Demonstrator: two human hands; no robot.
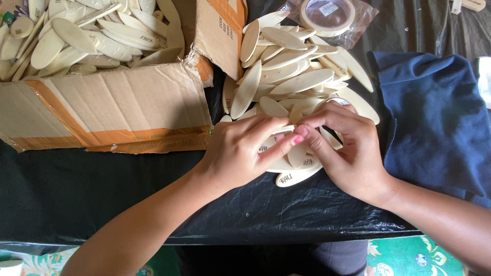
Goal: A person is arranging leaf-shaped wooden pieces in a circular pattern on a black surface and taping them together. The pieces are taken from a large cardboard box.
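Observation:
My left hand point(240, 151) and my right hand point(348, 148) meet over a small stack of pale oval wooden pieces point(296, 171) lying on a black plastic sheet point(102, 189). Both hands have fingers curled around the stack, thumbs and fingertips touching at its top. A thin band or ring point(341, 101) shows just behind my right fingers. Behind the hands lies a loose heap of the same oval wooden pieces point(296, 71). The stack's middle is hidden by my fingers.
A torn cardboard box point(117, 102) at the left holds many more oval pieces point(87, 36). A roll of tape in a clear bag point(327, 15) sits at the back. A dark blue cloth point(440, 117) lies at the right.

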